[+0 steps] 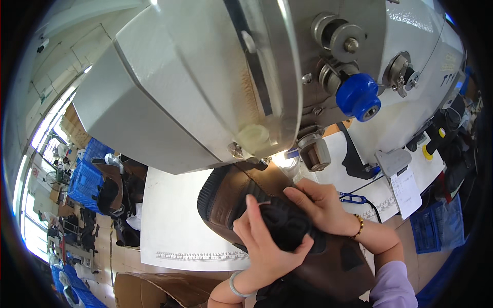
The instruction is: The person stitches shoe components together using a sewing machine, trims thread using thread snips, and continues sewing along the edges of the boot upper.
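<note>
A brown leather shoe upper [220,205] with black parts and a black ribbed edge lies under the head of a large sewing machine [205,92]. Its far side is lit by a lamp near the needle area, and the needle itself is hidden. My left hand [267,244], with a pale bangle at the wrist, grips the black padded part of the upper, fingers and thumb around it. My right hand [324,208], wearing a beaded bracelet, is closed on the right side of the upper, thumb on top. More brown leather hangs toward me below the hands.
The white machine table [174,226] has a ruler strip [200,255] along its near edge. A blue knob [357,97] juts from the machine. A paper slip [405,192] stands at right. Blue crates [84,182] flank the table; a cardboard box [133,290] sits below.
</note>
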A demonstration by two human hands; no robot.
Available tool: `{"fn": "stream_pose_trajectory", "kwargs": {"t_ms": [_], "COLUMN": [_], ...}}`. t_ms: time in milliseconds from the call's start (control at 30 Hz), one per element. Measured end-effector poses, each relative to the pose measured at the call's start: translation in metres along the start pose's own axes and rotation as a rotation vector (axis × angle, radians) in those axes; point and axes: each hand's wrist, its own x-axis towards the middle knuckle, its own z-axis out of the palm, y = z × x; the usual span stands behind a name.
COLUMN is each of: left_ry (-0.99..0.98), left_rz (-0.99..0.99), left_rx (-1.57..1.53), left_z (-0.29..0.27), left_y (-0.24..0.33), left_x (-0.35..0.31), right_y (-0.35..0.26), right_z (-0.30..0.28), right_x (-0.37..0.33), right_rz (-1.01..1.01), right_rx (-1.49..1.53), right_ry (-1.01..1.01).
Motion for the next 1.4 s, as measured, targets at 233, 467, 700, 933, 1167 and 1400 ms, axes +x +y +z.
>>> {"fn": "stream_pose_trajectory", "kwargs": {"t_ms": [233, 467, 700, 933, 1167, 1400], "left_ry": [0.229, 0.188, 0.275, 0.413, 0.376, 0.445], "left_rz": [0.118, 0.126, 0.149, 0.109, 0.136, 0.072], "left_rx": [-0.174, -0.291, -0.301, -0.400, -0.408, -0.490], "left_z": [0.001, -0.006, -0.014, -0.010, -0.012, -0.008], "left_y": [-0.028, -0.045, -0.062, -0.063, -0.064, -0.076], "left_x": [-0.006, 0.000, -0.001, 0.000, 0.010, 0.016], "right_y": [-0.004, -0.001, 0.003, 0.002, 0.006, 0.008], "right_z": [0.022, 0.043, 0.054, 0.049, 0.055, 0.061], "right_x": [-0.003, -0.005, -0.006, -0.005, 0.000, 0.009], "right_rz": [-0.042, 0.015, -0.011, -0.055, -0.071, -0.066], "right_rx": [0.037, 0.084, 0.098, 0.021, 0.003, 0.051], "right_ry": [0.130, 0.205, 0.249, 0.186, 0.223, 0.293]}}
